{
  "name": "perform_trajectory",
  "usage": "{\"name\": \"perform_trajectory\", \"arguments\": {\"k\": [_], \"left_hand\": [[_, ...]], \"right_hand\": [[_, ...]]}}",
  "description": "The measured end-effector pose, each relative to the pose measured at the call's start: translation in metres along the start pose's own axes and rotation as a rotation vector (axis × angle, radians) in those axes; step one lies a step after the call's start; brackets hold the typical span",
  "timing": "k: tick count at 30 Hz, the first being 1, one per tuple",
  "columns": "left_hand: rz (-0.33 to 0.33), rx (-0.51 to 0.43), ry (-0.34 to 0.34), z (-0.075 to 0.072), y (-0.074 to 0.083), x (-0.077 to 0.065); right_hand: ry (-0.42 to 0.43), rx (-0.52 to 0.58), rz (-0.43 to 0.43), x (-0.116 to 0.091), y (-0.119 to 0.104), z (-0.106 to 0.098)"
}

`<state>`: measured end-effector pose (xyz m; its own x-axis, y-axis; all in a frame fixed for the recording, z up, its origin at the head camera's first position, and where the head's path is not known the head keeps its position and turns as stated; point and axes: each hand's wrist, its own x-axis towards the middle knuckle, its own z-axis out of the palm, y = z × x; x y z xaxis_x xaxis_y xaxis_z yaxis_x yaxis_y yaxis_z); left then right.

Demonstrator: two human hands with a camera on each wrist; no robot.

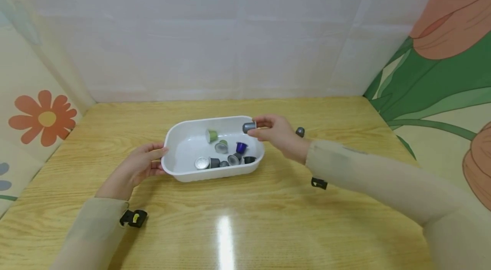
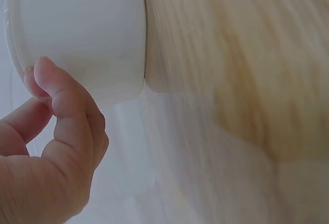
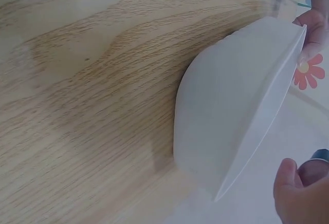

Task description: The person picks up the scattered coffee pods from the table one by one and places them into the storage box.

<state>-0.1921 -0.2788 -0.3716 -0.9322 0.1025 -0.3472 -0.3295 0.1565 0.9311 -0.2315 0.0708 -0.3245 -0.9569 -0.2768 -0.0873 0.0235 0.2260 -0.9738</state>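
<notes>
A white oval-ended plastic tub (image 1: 184, 172) stands on the table with several coffee capsules inside. My left hand (image 1: 142, 163) grips its left end, thumb at the rim and fingers against the outer wall; the left wrist view shows this hand (image 2: 67, 126) close up. Between thumb and fingers, my right hand (image 1: 278, 133) pinches a grey coffee capsule (image 1: 249, 127) above the tub's right end. In the tub lie a green capsule (image 1: 212, 136), a purple capsule (image 1: 241, 147), a silver-lidded capsule (image 1: 201, 163) and several grey or dark ones toward the near right.
Another dark grey capsule (image 1: 300, 132) sits on the wooden table (image 1: 268, 219), just beyond my right wrist. A white sheet (image 1: 230, 48) hangs behind the table, and flower-patterned panels (image 1: 46, 116) flank both sides.
</notes>
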Motion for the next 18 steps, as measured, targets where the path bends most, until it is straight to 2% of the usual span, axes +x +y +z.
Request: {"name": "perform_trajectory", "arguments": {"k": [18], "left_hand": [[0.000, 0.007, -0.001, -0.001, 0.000, 0.000]], "right_hand": [[-0.046, -0.013, 0.007, 0.008, -0.003, 0.024]]}}
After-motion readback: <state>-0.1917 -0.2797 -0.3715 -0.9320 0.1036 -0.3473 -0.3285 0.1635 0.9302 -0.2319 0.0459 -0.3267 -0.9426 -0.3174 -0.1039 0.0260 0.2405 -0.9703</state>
